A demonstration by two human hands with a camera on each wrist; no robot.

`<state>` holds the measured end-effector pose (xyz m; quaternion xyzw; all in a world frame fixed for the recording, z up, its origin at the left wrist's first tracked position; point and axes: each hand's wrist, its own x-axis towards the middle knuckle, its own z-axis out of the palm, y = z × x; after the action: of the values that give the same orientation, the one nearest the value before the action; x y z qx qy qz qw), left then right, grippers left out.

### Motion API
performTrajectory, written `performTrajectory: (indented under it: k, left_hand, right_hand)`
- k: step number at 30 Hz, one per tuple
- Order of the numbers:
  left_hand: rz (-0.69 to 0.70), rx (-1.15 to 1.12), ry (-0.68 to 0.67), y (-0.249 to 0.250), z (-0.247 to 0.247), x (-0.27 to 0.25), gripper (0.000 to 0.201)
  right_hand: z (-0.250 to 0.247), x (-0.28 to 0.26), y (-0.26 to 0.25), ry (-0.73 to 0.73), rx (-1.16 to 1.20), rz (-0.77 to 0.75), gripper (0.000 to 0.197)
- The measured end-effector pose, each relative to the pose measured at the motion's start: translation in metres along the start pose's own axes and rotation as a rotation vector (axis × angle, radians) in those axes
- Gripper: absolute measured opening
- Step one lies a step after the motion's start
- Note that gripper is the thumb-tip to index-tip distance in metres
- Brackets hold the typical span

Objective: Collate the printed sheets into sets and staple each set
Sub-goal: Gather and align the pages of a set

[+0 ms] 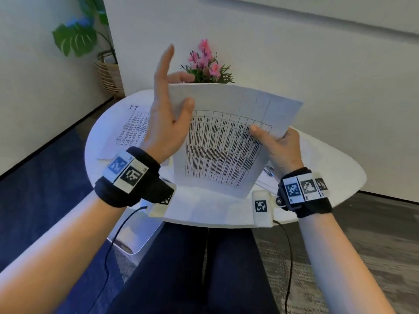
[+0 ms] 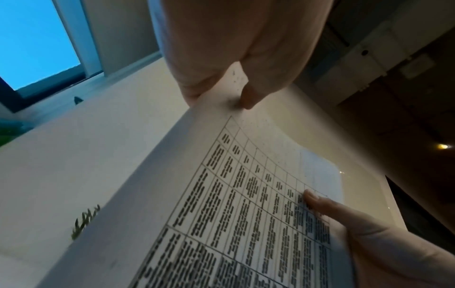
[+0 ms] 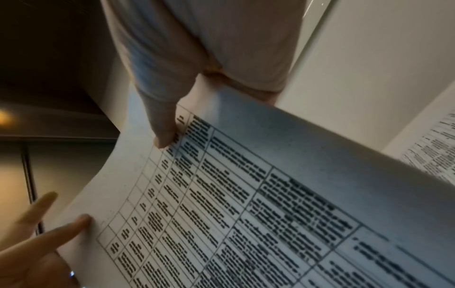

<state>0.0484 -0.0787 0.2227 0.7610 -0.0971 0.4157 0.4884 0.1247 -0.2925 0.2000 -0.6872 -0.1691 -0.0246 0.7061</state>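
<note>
So right now I've got the printed sheets (image 1: 226, 141) up off the table (image 1: 204, 209), long edge spanning my hands: left hand (image 1: 167, 123) thumb-pinching the far left corner, other fingers loose, right hand (image 1: 276, 148) gripping the right edge, both equally close.

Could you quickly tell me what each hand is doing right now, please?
Left hand: thumb pinches the printed sheets' edge.
Right hand: grips the sheets' other edge.

white table (image 1: 204, 209), printed sheets (image 1: 131, 128), metal clip (image 1: 268, 170)
</note>
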Motion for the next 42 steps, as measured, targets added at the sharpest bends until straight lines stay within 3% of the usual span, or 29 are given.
performTrajectory:
  k: [5,7,11,14,17,20,31,34,37,38,39,42]
  left_hand:
    - [0.034,0.222,-0.007,-0.004,-0.001,0.004,0.038]
    - [0.002,0.200,0.030,-0.006,-0.002,0.004,0.033]
    - [-0.262,-0.182,0.042,-0.023,-0.004,-0.002,0.062]
    - [-0.428,-0.173,0.017,-0.034,0.004,-0.010,0.060]
    - [-0.350,-0.055,0.087,-0.033,0.009,-0.013,0.042]
    - [-0.310,-0.049,0.086,-0.038,0.010,-0.017,0.041]
    - [-0.714,0.045,-0.198,-0.108,0.026,-0.096,0.042]
    - [-0.758,0.111,-0.259,-0.117,0.030,-0.110,0.034]
    - [-0.826,0.146,-0.305,-0.122,0.033,-0.116,0.035]
    - [-0.856,0.149,-0.318,-0.121,0.034,-0.115,0.036]
    - [-0.867,0.145,-0.321,-0.121,0.035,-0.115,0.036]
    - [-0.873,0.153,-0.333,-0.115,0.032,-0.106,0.031]
  right_hand:
    - [0.005,0.002,-0.003,0.003,-0.008,-0.043,0.015]
    - [0.006,0.002,0.002,0.003,-0.017,-0.033,0.016]
    - [0.008,-0.006,0.020,-0.033,-0.090,0.030,0.021]
    - [0.011,-0.009,0.026,-0.014,-0.091,0.036,0.020]
    - [0.011,-0.008,0.022,0.042,-0.104,-0.016,0.017]
    - [0.008,-0.007,0.023,0.030,-0.125,-0.035,0.018]
    - [0.004,-0.040,0.104,-0.128,-0.251,0.358,0.033]
    - [0.004,-0.046,0.130,-0.106,-0.322,0.435,0.057]
    - [-0.006,-0.043,0.183,-0.091,-0.362,0.527,0.116]
    - [-0.007,-0.040,0.193,-0.082,-0.356,0.557,0.126]
    - [-0.005,-0.040,0.188,-0.070,-0.350,0.575,0.122]
    - [0.006,-0.040,0.143,-0.071,-0.375,0.545,0.058]
